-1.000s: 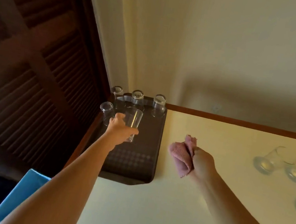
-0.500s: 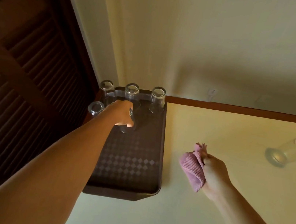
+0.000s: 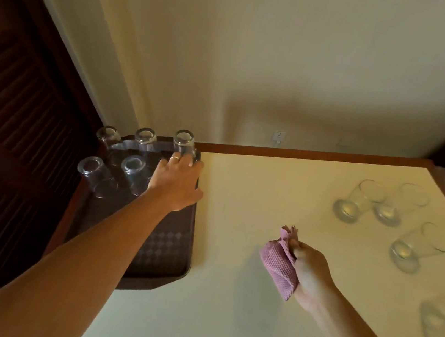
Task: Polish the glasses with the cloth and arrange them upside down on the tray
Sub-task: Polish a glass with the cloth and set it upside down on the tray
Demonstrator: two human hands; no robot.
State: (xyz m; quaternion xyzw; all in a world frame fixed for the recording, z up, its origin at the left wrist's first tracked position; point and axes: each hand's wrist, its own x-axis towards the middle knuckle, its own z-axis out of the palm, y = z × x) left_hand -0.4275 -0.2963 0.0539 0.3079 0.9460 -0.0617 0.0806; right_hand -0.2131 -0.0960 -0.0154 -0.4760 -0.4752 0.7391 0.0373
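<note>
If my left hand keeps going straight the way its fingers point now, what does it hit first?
Most likely the upside-down glass at the tray's far right corner: the left hand has open fingers that reach toward its base and may already touch it. Depth is unclear from this view. Beyond it is the wall.

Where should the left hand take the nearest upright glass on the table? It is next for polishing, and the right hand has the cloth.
Take the nearest upright glass round its side wall, about mid-height, coming from its left, the open side toward the left hand. It stands rim up on a thick base, and two other glasses stand behind it, so a grip from the far side looks crowded.
</note>
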